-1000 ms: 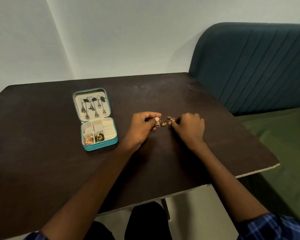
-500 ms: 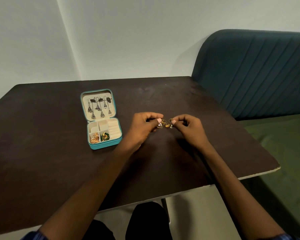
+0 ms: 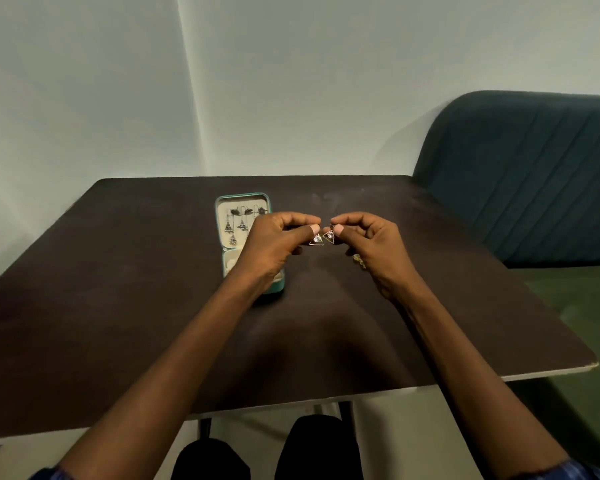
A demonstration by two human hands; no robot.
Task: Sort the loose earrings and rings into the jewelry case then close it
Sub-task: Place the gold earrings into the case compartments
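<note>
Two triangular earrings (image 3: 323, 238) hang just right of the open jewelry case (image 3: 243, 202), one pinched in the fingers of the left hand (image 3: 274, 245), the other in those of the right hand (image 3: 374, 244). The dangling pair nearly touch, so they could tangle, or slip onto the dark surface (image 3: 118, 306) beside the case.

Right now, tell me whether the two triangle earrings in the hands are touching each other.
Cannot tell. In the head view the left earring and the right earring hang corner to corner, too small to show contact or a gap.
</note>
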